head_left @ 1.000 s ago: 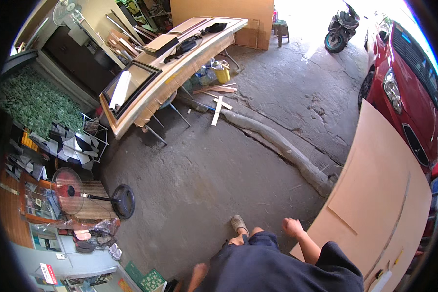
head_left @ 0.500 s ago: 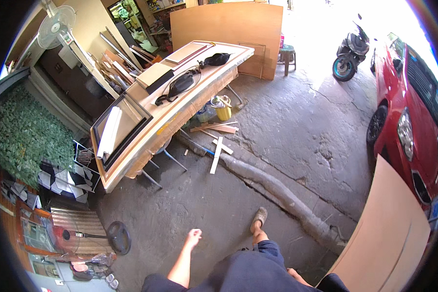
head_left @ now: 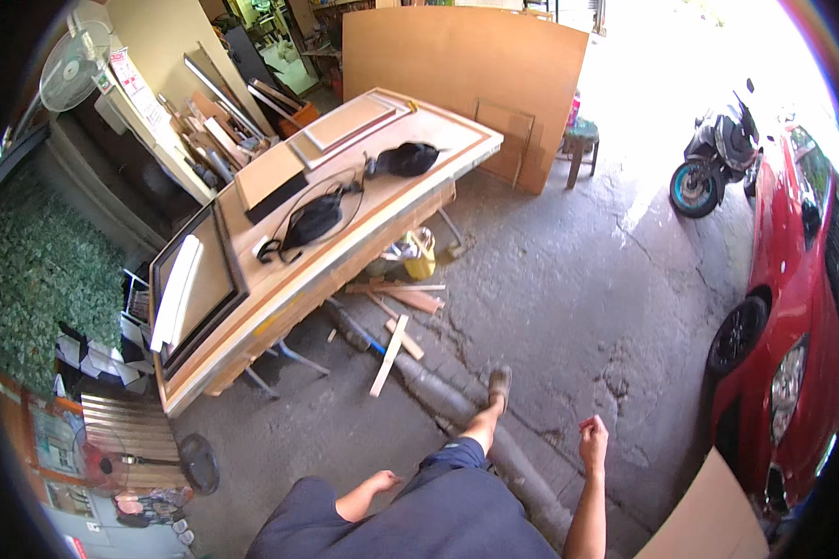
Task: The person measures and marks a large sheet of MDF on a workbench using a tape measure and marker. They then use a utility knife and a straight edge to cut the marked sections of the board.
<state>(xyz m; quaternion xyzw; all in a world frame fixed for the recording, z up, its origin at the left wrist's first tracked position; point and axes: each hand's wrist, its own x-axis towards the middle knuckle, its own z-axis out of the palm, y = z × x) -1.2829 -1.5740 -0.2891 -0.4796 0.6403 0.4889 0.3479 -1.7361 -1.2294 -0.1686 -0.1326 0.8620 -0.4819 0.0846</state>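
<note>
My right hand (head_left: 594, 438) swings forward above the concrete floor, its fingers loosely curled in with nothing showing in them. Close to my left hip, my left hand (head_left: 379, 482) hangs low; its fingers are curled and no object shows in it. Neither hand touches anything. Ahead to the left stands a long worktable (head_left: 382, 233), out of reach of both hands. On its top lie two black bags or tools with cords, the nearer one (head_left: 315, 220) and the farther one (head_left: 408, 159). A black frame (head_left: 238, 284) with white strips (head_left: 175, 293) lies at the table's near end.
A raised pipe-like ridge (head_left: 438, 396) crosses the floor under my step. Wood offcuts (head_left: 389, 356) and a yellow bucket (head_left: 421, 263) lie by the table. A large board (head_left: 457, 74) stands behind it. To the right are a red car (head_left: 788, 307), a motorcycle (head_left: 708, 168) and a brown sheet (head_left: 704, 522).
I have stepped forward, one foot now past the floor ridge. My right arm has swung forward into view and my left has swung back. The table, car and motorcycle appear nearer.
</note>
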